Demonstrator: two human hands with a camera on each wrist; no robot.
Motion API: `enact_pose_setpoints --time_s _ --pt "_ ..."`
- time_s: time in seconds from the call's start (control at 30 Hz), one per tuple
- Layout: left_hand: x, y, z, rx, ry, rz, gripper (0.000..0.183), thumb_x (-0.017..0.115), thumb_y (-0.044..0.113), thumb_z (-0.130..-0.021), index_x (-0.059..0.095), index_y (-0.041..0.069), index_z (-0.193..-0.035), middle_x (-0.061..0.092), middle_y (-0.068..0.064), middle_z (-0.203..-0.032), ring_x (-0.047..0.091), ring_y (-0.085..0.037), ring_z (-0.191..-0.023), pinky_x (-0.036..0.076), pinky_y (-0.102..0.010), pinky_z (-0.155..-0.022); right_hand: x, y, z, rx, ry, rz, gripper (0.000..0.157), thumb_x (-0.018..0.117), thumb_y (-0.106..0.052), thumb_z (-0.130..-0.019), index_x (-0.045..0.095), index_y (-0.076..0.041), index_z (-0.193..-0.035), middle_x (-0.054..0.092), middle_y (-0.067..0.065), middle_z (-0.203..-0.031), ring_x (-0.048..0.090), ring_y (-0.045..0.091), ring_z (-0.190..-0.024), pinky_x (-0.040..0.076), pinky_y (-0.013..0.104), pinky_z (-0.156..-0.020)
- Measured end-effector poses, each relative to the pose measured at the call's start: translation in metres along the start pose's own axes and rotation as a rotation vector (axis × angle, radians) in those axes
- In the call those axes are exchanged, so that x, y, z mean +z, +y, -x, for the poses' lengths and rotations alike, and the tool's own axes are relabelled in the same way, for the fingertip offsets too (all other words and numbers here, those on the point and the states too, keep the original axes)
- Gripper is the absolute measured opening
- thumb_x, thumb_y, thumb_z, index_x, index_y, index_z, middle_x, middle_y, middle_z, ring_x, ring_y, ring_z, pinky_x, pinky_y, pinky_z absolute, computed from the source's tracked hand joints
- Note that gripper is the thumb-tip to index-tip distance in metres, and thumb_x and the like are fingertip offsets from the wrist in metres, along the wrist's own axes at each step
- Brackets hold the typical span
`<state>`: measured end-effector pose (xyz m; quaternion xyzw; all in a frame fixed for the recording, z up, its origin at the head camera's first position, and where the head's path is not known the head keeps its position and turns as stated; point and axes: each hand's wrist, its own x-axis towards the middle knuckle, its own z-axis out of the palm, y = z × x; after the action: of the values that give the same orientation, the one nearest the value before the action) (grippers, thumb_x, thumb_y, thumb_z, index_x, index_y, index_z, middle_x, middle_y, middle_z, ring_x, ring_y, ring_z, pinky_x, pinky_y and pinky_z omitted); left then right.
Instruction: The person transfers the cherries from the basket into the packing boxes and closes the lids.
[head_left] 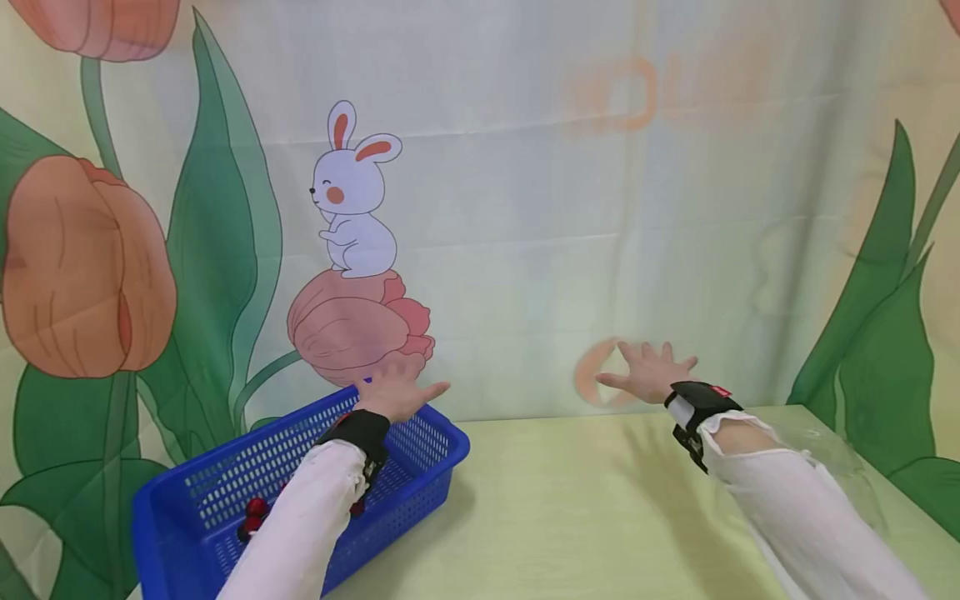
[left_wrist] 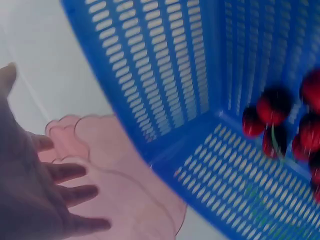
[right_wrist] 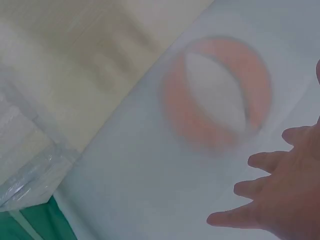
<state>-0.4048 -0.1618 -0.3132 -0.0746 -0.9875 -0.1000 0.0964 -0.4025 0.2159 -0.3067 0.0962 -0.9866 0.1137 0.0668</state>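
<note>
My left hand (head_left: 393,390) is held out with fingers spread above the far side of a blue plastic basket (head_left: 459,440). It holds nothing, and in the left wrist view the fingers (left_wrist: 75,195) extend beside the basket's slotted wall (left_wrist: 150,55). Inside the basket lie several small, round, shiny red and dark pieces (left_wrist: 274,107), with a thin green strand among them. Part of them is hidden by my left sleeve in the head view. My right hand (head_left: 651,372) also hangs in the air, fingers spread, above the table's back edge and in front of the curtain.
A pale yellow-green table (head_left: 540,508) carries the basket on its left side. At the right, beside my right forearm, lies a see-through plastic item (head_left: 847,467). Behind the table hangs a curtain (head_left: 510,250) printed with tulips and a rabbit.
</note>
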Motion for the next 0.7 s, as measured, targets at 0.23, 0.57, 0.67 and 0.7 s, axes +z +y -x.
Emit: enact_pose_setpoints --time_s 0.23,0.57,0.67,0.7 --pt "-0.039 -0.008 0.016 0.056 -0.112 -0.061 0.075 0.041 0.054 -0.089 0.032 -0.003 -0.136 0.036 -0.026 -0.131 0.038 -0.043 -0.115 0.031 -0.058 -0.088 0.016 -0.02 -0.007 -0.12 0.02 -0.023 0.081 0.039 -0.06 -0.086 0.026 -0.002 -0.141 0.03 0.027 -0.136 0.019 0.047 -0.124 0.014 0.064 -0.091" --pt "-0.062 -0.056 0.047 0.101 -0.054 0.023 0.077 0.045 0.043 -0.092 0.018 -0.017 -0.134 0.034 -0.037 -0.127 0.038 -0.049 -0.112 0.033 -0.056 -0.087 0.03 -0.065 -0.006 -0.15 -0.062 -0.185 0.078 0.04 -0.059 -0.087 0.025 -0.005 -0.142 0.034 0.021 -0.137 0.027 0.042 -0.123 0.026 0.063 -0.086" --pt "-0.068 -0.074 0.059 0.075 -0.081 0.005 0.077 0.044 0.042 -0.093 0.018 -0.019 -0.132 0.031 -0.039 -0.127 0.033 -0.05 -0.114 0.03 -0.057 -0.088 0.035 -0.077 -0.003 -0.19 -0.07 -0.25 0.075 0.042 -0.053 -0.089 0.027 0.0 -0.14 0.038 0.022 -0.133 0.036 0.037 -0.12 0.031 0.054 -0.089" --pt "-0.07 -0.081 0.063 0.057 -0.091 -0.002 0.077 0.044 0.043 -0.093 0.018 -0.019 -0.132 0.031 -0.039 -0.127 0.032 -0.05 -0.115 0.029 -0.058 -0.088 0.037 -0.08 -0.002 -0.196 -0.072 -0.265 0.074 0.043 -0.053 -0.09 0.028 0.001 -0.139 0.04 0.022 -0.132 0.038 0.035 -0.119 0.033 0.051 -0.09"
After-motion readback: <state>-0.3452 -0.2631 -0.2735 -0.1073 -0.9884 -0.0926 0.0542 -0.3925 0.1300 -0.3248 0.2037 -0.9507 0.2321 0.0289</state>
